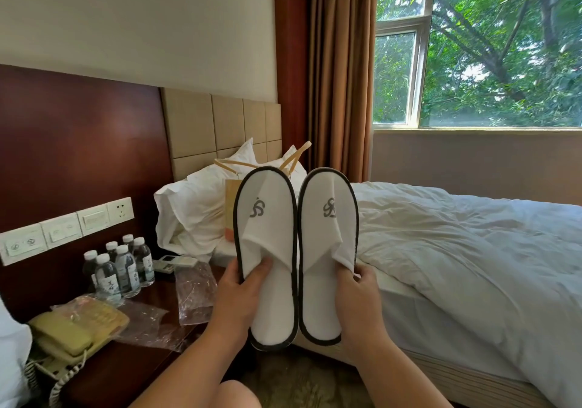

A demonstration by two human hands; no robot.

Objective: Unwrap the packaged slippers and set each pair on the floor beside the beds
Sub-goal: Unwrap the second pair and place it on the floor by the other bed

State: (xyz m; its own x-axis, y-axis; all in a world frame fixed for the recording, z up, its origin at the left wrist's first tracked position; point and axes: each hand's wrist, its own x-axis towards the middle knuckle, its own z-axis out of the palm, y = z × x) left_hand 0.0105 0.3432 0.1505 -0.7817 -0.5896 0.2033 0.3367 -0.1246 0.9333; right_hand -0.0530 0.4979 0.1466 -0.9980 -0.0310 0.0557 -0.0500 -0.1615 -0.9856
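white left slipper (pixel 271 234) gripped by left hand (pixel 236 297), right slipper (pixel 324 241) by right hand (pixel 359 300); rims touching, above carpet (pixel 299 382) beside bed (pixel 472 250).

Only open way down is the carpet strip (pixel 302 382) between the nightstand (pixel 132 373) on my left and the bed (pixel 472 266) on my right, and my knee (pixel 239 395) sits at its near left edge. Nightstand top is crowded: water bottles (pixel 119 269) at the back, phone (pixel 63 338) at the near left, plastic wrappers (pixel 195 294) across the middle and at the bed-side edge. Left hand (pixel 234 294) grips the left slipper (pixel 267 250), right hand (pixel 359 297) the right slipper (pixel 324 250), side by side above that strip.
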